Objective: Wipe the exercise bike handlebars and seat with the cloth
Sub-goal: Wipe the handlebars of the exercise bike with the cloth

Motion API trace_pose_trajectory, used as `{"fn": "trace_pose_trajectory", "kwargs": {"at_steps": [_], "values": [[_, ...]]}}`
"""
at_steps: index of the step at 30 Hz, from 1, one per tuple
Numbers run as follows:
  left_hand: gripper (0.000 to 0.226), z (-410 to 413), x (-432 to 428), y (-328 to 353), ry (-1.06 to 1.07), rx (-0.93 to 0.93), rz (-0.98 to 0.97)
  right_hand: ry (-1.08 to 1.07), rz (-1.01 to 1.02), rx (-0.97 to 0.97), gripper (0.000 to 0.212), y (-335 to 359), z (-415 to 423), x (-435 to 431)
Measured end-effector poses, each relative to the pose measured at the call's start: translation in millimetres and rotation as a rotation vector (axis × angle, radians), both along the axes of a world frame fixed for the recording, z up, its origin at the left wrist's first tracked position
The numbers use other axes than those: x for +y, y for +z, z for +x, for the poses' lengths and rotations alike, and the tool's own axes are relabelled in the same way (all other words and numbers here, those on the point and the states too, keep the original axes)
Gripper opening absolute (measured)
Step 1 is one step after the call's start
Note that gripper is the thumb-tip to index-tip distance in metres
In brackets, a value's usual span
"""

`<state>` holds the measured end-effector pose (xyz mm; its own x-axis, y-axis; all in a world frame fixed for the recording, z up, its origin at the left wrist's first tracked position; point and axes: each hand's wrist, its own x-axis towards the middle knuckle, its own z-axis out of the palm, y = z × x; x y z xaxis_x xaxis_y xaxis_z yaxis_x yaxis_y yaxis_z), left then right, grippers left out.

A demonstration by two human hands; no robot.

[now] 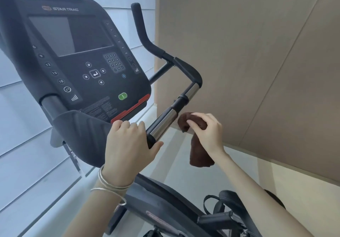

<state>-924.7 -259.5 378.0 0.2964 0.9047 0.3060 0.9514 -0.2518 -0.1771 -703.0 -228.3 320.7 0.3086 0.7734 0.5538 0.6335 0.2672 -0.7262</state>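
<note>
The exercise bike's right handlebar (pixel 181 100) runs from the console down toward me, with black grips and shiny metal sections. My left hand (pixel 128 145) grips its near black end, fingers over the top and thumb under. My right hand (pixel 206 132) holds a dark brown cloth (pixel 199 152) bunched in its fingers, just right of the lower metal section; the cloth's upper wad is close to the bar and its tail hangs down. The seat is not in view.
The black console (pixel 77 56) with screen and keypad fills the upper left. A beige wall (pixel 257 62) stands close on the right. Pale window panels (pixel 27 154) lie on the left. The bike frame and a pedal with strap (pixel 222 209) are below.
</note>
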Motion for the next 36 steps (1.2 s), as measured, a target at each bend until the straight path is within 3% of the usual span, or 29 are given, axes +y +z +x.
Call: {"fn": "trace_pose_trajectory", "kwargs": {"at_steps": [7,11,16,25,36], "values": [[0.079,8,-6,-4,0.087,0.003,0.013,-0.008,0.083,-0.014,0.021,-8,59,-47],[0.090,53,-29,-11,0.104,-0.001,-0.028,0.024,0.079,-0.076,0.023,-6,95,-73],[0.082,160,-90,-29,-0.051,-0.108,-0.007,0.056,0.086,-0.096,0.024,-11,162,-119],[0.064,344,-206,-47,-0.105,-0.189,-0.063,0.064,0.053,-0.256,0.027,-24,350,-234],[0.065,429,-228,-29,-0.024,-0.129,-0.005,0.224,0.080,-0.287,0.029,-19,433,-241]]}}
